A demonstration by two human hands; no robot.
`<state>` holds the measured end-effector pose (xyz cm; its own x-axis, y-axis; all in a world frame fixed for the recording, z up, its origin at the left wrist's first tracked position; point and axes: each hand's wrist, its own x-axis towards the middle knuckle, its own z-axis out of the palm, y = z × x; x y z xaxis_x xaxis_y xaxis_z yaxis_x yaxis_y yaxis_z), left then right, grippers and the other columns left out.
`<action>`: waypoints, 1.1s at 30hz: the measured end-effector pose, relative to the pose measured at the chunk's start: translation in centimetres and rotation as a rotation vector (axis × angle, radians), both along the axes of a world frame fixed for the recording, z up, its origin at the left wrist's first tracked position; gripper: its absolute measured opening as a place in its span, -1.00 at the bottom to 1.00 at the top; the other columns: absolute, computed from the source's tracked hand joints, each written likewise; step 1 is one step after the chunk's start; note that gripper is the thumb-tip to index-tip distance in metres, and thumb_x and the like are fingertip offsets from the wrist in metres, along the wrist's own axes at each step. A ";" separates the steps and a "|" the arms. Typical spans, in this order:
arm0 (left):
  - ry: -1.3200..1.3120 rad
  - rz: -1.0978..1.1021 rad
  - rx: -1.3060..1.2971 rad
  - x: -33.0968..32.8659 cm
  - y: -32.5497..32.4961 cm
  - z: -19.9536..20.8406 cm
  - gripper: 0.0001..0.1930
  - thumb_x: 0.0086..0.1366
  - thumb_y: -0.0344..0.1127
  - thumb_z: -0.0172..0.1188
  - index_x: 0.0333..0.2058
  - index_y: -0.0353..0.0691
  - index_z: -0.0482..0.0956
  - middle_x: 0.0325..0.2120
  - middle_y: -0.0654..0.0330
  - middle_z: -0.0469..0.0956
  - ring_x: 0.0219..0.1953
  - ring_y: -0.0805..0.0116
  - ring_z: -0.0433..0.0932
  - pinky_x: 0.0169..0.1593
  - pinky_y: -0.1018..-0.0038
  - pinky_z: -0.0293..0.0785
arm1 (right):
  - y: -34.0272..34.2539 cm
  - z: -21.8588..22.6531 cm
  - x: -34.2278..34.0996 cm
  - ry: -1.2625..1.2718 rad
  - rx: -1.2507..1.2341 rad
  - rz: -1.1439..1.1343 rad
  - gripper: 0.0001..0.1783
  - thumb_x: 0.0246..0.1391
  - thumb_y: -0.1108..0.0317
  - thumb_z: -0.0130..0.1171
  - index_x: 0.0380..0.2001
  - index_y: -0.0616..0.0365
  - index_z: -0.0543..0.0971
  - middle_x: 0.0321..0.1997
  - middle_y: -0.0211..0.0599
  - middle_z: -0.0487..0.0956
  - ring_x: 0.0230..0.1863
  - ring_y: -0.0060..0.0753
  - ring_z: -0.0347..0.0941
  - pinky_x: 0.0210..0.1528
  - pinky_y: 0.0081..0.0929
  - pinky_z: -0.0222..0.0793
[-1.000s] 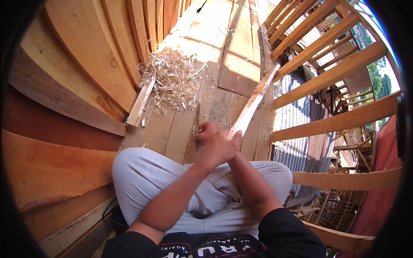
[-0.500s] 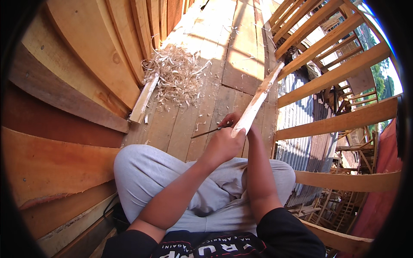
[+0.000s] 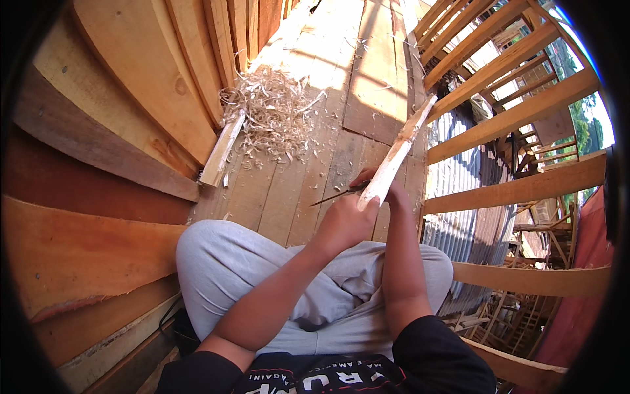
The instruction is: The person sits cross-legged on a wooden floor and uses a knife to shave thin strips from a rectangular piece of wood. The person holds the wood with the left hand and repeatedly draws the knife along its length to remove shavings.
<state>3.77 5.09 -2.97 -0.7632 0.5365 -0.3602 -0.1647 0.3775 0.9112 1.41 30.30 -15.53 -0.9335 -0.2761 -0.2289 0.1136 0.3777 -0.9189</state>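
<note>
A long pale stick [image 3: 395, 157], shaved smooth at its near half and rough brown further up, slants away from me to the right. Its near end sits in my left hand [image 3: 346, 224], whose fingers are wrapped round it. My right hand [image 3: 363, 178] reaches beneath the stick and is partly hidden by it. From its closed fingers a thin dark knife blade [image 3: 330, 197] sticks out to the left, just below the stick. The knife's handle is mostly covered.
Curly wood shavings [image 3: 272, 115] lie heaped on the plank floor [image 3: 279, 205] by the left board wall [image 3: 141, 85]. A short split wood piece [image 3: 223, 152] rests beside them. A slatted wooden railing [image 3: 515, 190] runs along the right, with corrugated metal sheeting [image 3: 469, 174] beyond.
My right hand and the knife have shifted slightly farther away and to the right along the stick. My left hand keeps its hold on the near end.
</note>
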 end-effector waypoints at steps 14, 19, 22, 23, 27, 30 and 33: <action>-0.009 -0.018 -0.042 -0.1 0.0 0.0 -0.40 0.31 0.14 0.00 -0.28 -0.46 0.59 -0.56 -0.10 0.55 -0.42 0.05 0.61 -0.29 0.22 0.46 | 1.2 -3.0 0.3 -0.258 -0.321 -0.371 -0.66 0.17 0.33 0.06 -0.06 0.32 0.58 -0.25 -0.13 0.65 -0.33 -0.27 0.59 -0.22 -0.38 0.54; -0.026 -0.045 -0.055 -0.1 0.4 0.3 -0.39 0.30 0.15 0.00 -0.29 -0.46 0.59 -0.55 -0.12 0.55 -0.40 0.03 0.61 -0.27 0.21 0.46 | 1.7 -4.8 0.6 -0.033 -0.448 -0.619 -0.64 -0.11 0.52 0.29 -0.14 0.21 0.66 -0.08 -0.29 0.56 -0.14 -0.54 0.46 -0.11 -0.66 0.43; -0.010 -0.026 -0.057 -0.1 0.3 0.2 -0.38 0.31 0.15 0.00 -0.31 -0.47 0.58 -0.55 -0.13 0.55 -0.40 0.01 0.61 -0.27 0.21 0.46 | 1.4 -3.9 -0.2 -0.026 -0.275 -0.337 -0.61 -0.14 0.55 0.28 -0.13 0.22 0.64 -0.11 -0.32 0.54 -0.16 -0.53 0.46 -0.15 -0.62 0.42; -0.005 -0.026 -0.052 0.0 0.4 0.1 -0.38 0.31 0.15 0.00 -0.32 -0.47 0.58 -0.55 -0.13 0.55 -0.41 0.01 0.61 -0.28 0.21 0.46 | 1.7 -3.9 -0.1 -0.030 -0.213 -0.289 -0.62 -0.15 0.56 0.27 -0.14 0.22 0.64 -0.14 -0.32 0.54 -0.18 -0.52 0.46 -0.16 -0.60 0.41; 0.011 -0.002 -0.053 0.0 0.0 -0.2 -0.39 0.31 0.14 0.00 -0.33 -0.48 0.58 -0.57 -0.12 0.54 -0.42 0.01 0.60 -0.29 0.21 0.46 | -0.7 -3.6 -0.5 0.034 -0.007 -0.427 -0.67 -0.12 0.60 0.21 -0.19 0.25 0.63 -0.25 -0.31 0.54 -0.24 -0.46 0.47 -0.19 -0.51 0.41; -0.001 -0.027 -0.044 0.1 0.5 0.3 -0.39 0.31 0.14 0.01 -0.33 -0.48 0.57 -0.57 -0.11 0.54 -0.43 0.03 0.60 -0.30 0.22 0.46 | -0.4 -5.4 -0.3 0.255 0.127 -0.706 -0.69 -0.07 0.60 0.17 -0.19 0.23 0.62 -0.30 -0.27 0.55 -0.28 -0.40 0.47 -0.21 -0.45 0.42; -0.020 -0.033 -0.030 0.1 0.6 0.2 -0.40 0.31 0.13 0.00 -0.33 -0.47 0.57 -0.58 -0.09 0.54 -0.45 0.05 0.60 -0.31 0.23 0.46 | -0.4 -5.9 -0.3 0.296 0.249 -0.710 -0.72 -0.02 0.55 0.16 -0.17 0.27 0.58 -0.32 -0.24 0.55 -0.28 -0.33 0.48 -0.20 -0.39 0.43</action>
<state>3.91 5.68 -2.75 -0.7377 0.5500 -0.3915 -0.1696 0.4103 0.8960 1.09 29.87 -21.46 -0.8986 0.4317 0.0784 0.1685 0.5046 -0.8467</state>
